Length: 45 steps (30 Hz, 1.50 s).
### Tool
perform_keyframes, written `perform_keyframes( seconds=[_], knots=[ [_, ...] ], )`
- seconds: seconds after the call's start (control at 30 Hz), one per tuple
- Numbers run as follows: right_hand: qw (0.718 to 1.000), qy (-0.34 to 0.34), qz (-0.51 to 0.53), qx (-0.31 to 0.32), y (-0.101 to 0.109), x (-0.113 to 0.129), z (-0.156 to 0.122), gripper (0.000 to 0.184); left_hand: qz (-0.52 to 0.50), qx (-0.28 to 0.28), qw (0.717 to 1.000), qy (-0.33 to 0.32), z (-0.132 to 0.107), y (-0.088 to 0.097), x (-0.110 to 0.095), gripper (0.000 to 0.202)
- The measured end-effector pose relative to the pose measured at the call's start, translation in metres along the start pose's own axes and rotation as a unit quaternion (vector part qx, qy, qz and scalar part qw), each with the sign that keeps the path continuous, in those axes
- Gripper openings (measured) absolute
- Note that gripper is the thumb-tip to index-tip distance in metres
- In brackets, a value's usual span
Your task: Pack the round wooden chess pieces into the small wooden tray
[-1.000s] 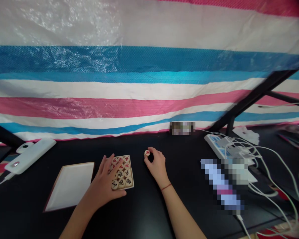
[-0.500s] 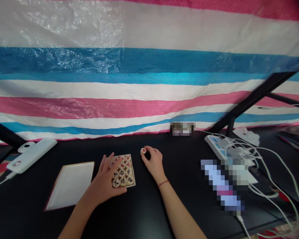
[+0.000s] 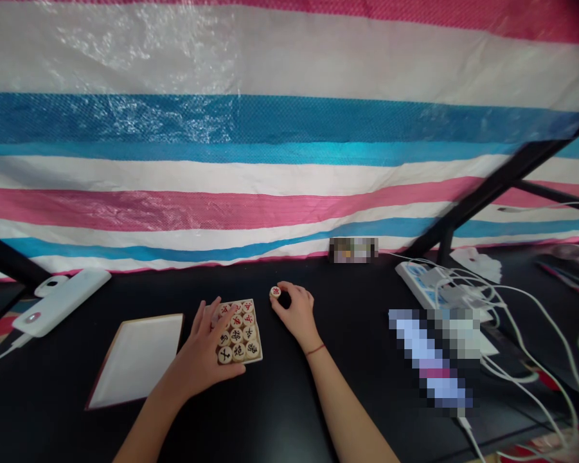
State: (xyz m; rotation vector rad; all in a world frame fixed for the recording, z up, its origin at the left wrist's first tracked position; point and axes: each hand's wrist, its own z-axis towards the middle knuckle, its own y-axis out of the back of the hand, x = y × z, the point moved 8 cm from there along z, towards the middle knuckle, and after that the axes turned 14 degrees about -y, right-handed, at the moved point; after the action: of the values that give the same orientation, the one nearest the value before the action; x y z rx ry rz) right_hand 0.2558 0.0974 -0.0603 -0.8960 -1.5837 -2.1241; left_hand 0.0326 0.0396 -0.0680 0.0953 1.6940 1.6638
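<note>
The right hand point(image 3: 293, 313) has its grip closed on a round wooden chess piece point(image 3: 275, 292), held at the fingertips above the black bench point(image 3: 279, 399). The left hand point(image 3: 197, 360) lies open, fingers spread, over a small tray point(image 3: 260, 352) of chess pieces point(image 3: 238, 352), hiding some. Their characters are hard to read. A pixelated object point(image 3: 428, 360) and a pixelated box point(image 3: 353, 249) show no legible writing.

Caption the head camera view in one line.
Right hand holds a xiangqi piece on a black table; left hand spreads over a tray of pieces.
</note>
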Motion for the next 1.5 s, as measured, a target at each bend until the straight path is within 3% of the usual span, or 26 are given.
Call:
perform_keyframes(
  seconds=[0.73,0.87,0.93,1.0,1.13,1.5],
  knots=[
    [0.999,0.028,-0.020,-0.006,0.004,0.009,-0.003,0.030,-0.010,-0.001,1.000,-0.012,-0.001,0.002,-0.002,0.095],
    [0.994,0.080,0.005,-0.073,0.021,0.030,-0.018,0.024,0.023,-0.078,0.997,-0.005,0.001,0.023,-0.001,0.070],
    [0.995,0.085,0.032,-0.050,0.020,0.041,-0.029,0.021,0.068,-0.126,0.990,0.016,0.003,0.036,-0.001,0.052],
    [0.996,0.069,0.051,0.017,0.009,0.048,-0.040,0.022,0.122,-0.138,0.981,0.055,0.005,0.044,-0.001,0.040],
    [0.992,0.043,0.036,0.112,-0.010,0.056,-0.055,0.025,0.196,-0.094,0.969,0.117,0.009,0.047,-0.005,0.032],
    [0.991,0.042,0.033,0.123,-0.015,0.053,-0.054,0.024,0.197,-0.007,0.969,0.150,0.024,0.047,-0.006,0.036]
  ],
)
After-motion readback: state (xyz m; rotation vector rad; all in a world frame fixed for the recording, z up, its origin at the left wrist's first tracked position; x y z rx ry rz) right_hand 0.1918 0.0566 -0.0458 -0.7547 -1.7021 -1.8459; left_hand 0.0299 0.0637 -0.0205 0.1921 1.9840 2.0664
